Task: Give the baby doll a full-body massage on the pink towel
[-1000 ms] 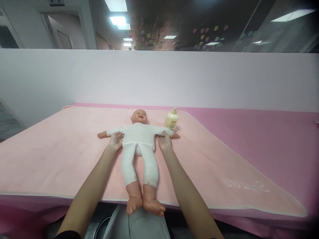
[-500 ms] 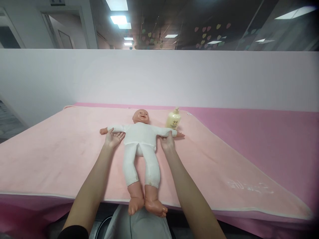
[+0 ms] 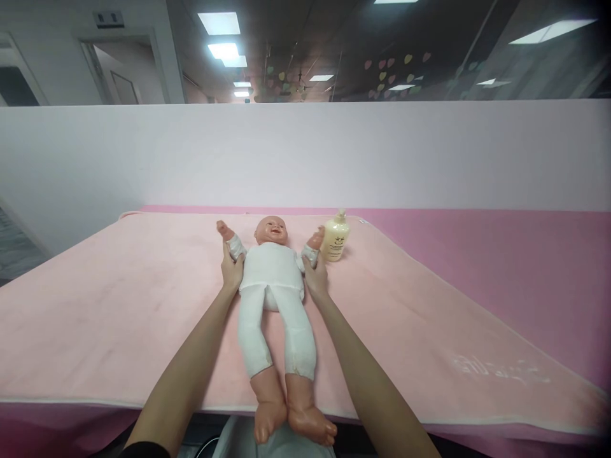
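The baby doll [image 3: 272,280] lies on its back along the middle of a pale pink blanket [image 3: 119,305], head toward the far wall and bare feet hanging just over the near edge. The blanket covers most of a long tabletop [image 3: 501,254] with a deeper pink cover, which shows bare to the right and along the front. Behind it runs a plain white partition wall [image 3: 429,152], and above that a dim ceiling with bright rectangular light panels [image 3: 219,23]; small coloured heart shapes [image 3: 391,67] hang in the dark upper area, and a doorway [image 3: 119,70] stands at the upper left.

Faint raised lettering [image 3: 501,367] is worked into the blanket near its right front corner, too soft to read. A cream pump bottle [image 3: 335,238] stands upright just beside the doll's arm on the right, with a small dark emblem and text on its front that is too small to make out.

The doll wears a white one-piece suit, and both its arms are lifted and bent upward beside its head. The left hand [image 3: 231,270] is wrapped around the doll's arm on the left side, fingers closed on the white sleeve. The right hand [image 3: 315,277] grips the other arm the same way, close to the bottle. The two hands sit apart, with the doll's torso between them.
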`<state>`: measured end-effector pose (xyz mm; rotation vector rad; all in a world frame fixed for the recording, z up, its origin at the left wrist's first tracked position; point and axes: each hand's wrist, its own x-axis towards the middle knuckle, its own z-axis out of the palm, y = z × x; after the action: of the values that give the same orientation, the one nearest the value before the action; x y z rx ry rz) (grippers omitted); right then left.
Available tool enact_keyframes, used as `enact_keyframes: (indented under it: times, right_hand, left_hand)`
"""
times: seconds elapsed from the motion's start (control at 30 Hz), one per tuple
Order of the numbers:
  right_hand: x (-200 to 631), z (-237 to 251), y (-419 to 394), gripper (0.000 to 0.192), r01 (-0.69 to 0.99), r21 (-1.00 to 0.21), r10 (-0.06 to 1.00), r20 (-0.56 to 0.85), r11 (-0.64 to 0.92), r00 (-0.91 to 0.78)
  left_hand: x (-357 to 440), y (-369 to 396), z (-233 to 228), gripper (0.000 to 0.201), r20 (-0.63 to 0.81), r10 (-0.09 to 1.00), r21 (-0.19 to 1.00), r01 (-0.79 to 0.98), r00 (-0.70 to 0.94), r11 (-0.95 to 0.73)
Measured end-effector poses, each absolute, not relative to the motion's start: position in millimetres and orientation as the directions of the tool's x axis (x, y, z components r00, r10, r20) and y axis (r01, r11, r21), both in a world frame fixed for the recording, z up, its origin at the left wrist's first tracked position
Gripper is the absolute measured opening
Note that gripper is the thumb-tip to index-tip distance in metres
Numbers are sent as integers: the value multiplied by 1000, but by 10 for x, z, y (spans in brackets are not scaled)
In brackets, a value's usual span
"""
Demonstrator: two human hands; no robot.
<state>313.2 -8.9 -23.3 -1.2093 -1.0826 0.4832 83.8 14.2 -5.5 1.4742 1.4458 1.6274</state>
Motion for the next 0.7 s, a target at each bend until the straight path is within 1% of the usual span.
enact_keyframes:
  times: [0.07, 0.13, 0.2, 0.27, 0.33, 0.43, 0.47, 0.53, 0.63, 0.7]
  right_hand:
    - [3151, -225, -118, 46, 451, -850, 832, 443, 272, 335]
    - [3153, -213, -145, 48, 631, -755, 862, 429, 179, 269]
    - [3137, -199, -164, 51, 747, -654, 876, 423, 119, 231]
    - [3110, -184, -172, 54, 815, -568, 880, 438, 112, 185]
    - [3089, -170, -172, 57, 857, -501, 883, 449, 119, 139]
    - [3089, -152, -175, 56, 882, -453, 888, 448, 130, 99]
    - [3098, -148, -181, 56, 879, -458, 890, 446, 131, 100]
    - [3123, -145, -201, 55, 851, -511, 893, 430, 123, 129]
    - [3149, -146, -238, 53, 744, -657, 888, 409, 127, 209]
    - [3143, -143, -251, 49, 623, -761, 853, 438, 182, 285]
  left_hand:
    - [845, 106, -34, 70, 411, 885, 868, 392, -219, -306]
    - [857, 60, -5, 65, 405, 899, 863, 393, -165, -317]
    - [877, 19, 21, 59, 364, 915, 912, 265, -175, -312]
    - [902, -6, 41, 53, 305, 928, 952, 71, -216, -296]
    - [924, -12, 52, 50, 249, 939, 959, -71, -239, -273]
    - [928, -4, 52, 48, 205, 951, 961, -138, -232, -241]
    - [918, -1, 46, 48, 196, 954, 963, -139, -226, -231]
    - [883, 1, 25, 49, 190, 959, 966, -132, -208, -220]
    - [815, 5, -17, 52, 213, 950, 962, -122, -229, -245]
    - [776, 14, -35, 59, 220, 932, 954, -135, -287, -267]
